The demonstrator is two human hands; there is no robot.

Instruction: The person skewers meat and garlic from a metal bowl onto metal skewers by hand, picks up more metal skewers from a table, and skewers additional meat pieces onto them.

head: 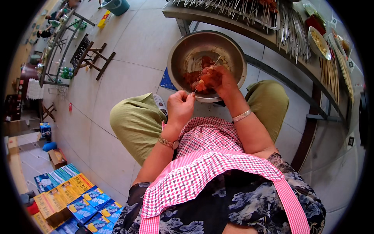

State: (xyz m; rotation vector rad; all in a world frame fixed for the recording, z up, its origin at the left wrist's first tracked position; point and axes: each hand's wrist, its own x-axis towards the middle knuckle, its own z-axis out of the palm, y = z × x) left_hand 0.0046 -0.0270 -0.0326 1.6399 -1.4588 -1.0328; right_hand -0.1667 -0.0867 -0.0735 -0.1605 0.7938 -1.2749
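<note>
A wide steel bowl (178, 55) stands in front of my knees, with red marinated meat pieces (192, 77) and pale slices in its bottom. Over its near rim, my left hand (181, 106) pinches the end of a thin metal skewer (195, 91). The skewer runs up through red meat and pale bits towards my right hand (223, 82), whose fingers are closed around the meat on it above the bowl. The skewer's other end sticks out beyond my right hand.
A table (204, 16) at the top bears many metal skewers (293, 38), a white bowl of pale pieces (319, 43) and bamboo skewers (330, 74). A wooden folding stool (92, 57) and a teal bucket (117, 6) stand on the floor; stacked cartons (65, 193) lie lower left.
</note>
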